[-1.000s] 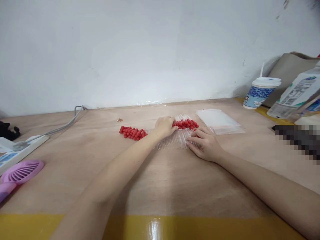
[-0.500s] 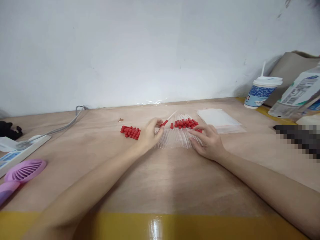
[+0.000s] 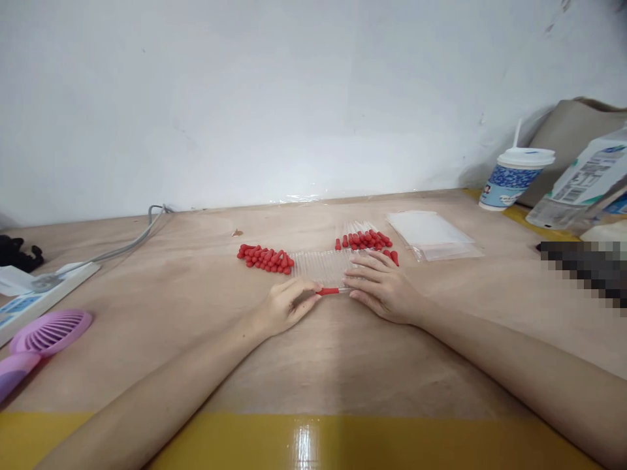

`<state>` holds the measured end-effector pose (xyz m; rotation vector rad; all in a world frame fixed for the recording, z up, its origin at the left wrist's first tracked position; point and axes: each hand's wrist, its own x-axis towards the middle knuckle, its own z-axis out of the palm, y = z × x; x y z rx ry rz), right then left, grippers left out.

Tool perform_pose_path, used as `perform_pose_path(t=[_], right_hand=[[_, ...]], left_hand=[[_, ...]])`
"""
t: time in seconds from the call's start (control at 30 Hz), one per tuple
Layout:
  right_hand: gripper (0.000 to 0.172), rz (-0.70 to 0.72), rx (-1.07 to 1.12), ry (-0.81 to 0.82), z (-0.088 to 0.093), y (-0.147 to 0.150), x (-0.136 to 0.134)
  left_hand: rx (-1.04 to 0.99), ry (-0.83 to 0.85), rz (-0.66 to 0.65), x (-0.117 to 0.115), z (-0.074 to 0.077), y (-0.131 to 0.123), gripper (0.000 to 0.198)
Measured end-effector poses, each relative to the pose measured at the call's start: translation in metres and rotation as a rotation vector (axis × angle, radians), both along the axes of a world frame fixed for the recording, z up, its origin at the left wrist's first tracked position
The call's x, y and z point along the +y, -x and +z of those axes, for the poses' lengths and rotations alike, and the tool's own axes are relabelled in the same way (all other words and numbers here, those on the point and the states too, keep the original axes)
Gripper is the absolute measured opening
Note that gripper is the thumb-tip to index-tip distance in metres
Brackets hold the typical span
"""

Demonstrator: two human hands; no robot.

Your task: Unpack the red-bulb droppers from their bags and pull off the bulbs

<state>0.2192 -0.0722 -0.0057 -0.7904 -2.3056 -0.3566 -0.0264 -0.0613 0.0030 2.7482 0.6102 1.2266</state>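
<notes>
Between thumb and fingers, my left hand (image 3: 292, 304) pinches the red rubber bulb (image 3: 329, 291) of a dropper lying level near the tabletop. The dropper's clear tube points right and runs under the fingertips of my right hand (image 3: 385, 287); its tip is hidden. My right hand's fingers stretch over a row of clear thin tubes (image 3: 318, 264), its thumb close to the dropper's tube. A heap of red rubber bulbs (image 3: 264, 258) lies left of the row. Behind it are several droppers (image 3: 365, 239) with red bulbs, thin tubes pointing to the wall.
Clear plastic bags (image 3: 431, 228) lie at the back right. Farther right stand a lidded cup with a straw (image 3: 514, 177) and a tilted plastic bottle (image 3: 582, 183). On the left are a power strip (image 3: 53, 290), a grey cable (image 3: 132, 247) and a pink handheld fan (image 3: 51, 333).
My left hand has come toward me with the red bulb, which has turned from pointing up and away to lying level. My right hand has moved left to meet it.
</notes>
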Motion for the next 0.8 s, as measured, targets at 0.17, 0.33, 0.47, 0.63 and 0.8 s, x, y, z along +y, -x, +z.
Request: perform_pose_path(t=[0.17, 0.33, 0.47, 0.63, 0.8], right_hand=[[0.02, 0.049, 0.043, 0.014, -0.001, 0.004, 0.0], [0.021, 0.076, 0.065, 0.005, -0.003, 0.01, -0.002], [0.022, 0.073, 0.052, 0.024, -0.002, 0.015, -0.005], [0.024, 0.069, 0.035, 0.052, -0.007, 0.018, -0.003], [0.021, 0.104, 0.056, 0.071, -0.012, 0.02, -0.001]], left_hand=[[0.009, 0.002, 0.047, -0.004, 0.002, -0.007, 0.026], [0.059, -0.084, 0.084, -0.002, -0.004, -0.019, 0.025], [0.057, -0.133, 0.074, -0.001, -0.008, -0.021, 0.018], [0.063, -0.167, 0.072, -0.004, -0.006, -0.02, 0.018], [0.142, -0.238, 0.078, -0.004, -0.003, -0.02, 0.026]])
